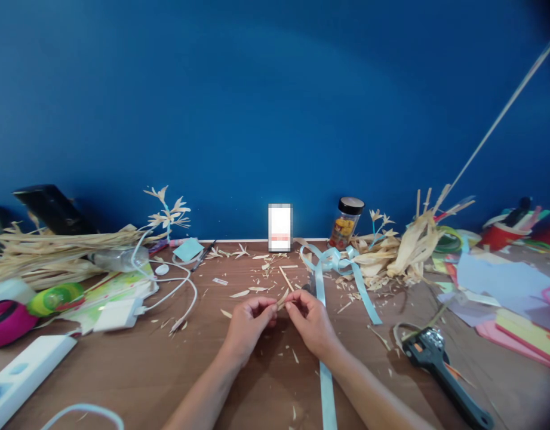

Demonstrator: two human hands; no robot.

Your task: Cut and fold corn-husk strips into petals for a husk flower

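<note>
My left hand (253, 319) and my right hand (311, 322) meet low over the middle of the brown table. Thumbs and fingertips of both are pinched on a small strip of dried husk (282, 298). A thin straw-coloured stick (284, 278) slants up and left from just behind my right fingertips; whether they touch it, I cannot tell. Pale husk scraps (259, 289) lie scattered around. To the right, a light blue ribbon (327, 394) runs down the table, passing under my right wrist, with loops at its far end.
A glue gun (454, 388) lies at right, near coloured papers (503, 280). Behind stand a black-lidded jar (345, 224) and a husk bundle (415, 245). At left are a husk flower (168, 212), a white charger (117, 315) with cable and a power strip (30, 373).
</note>
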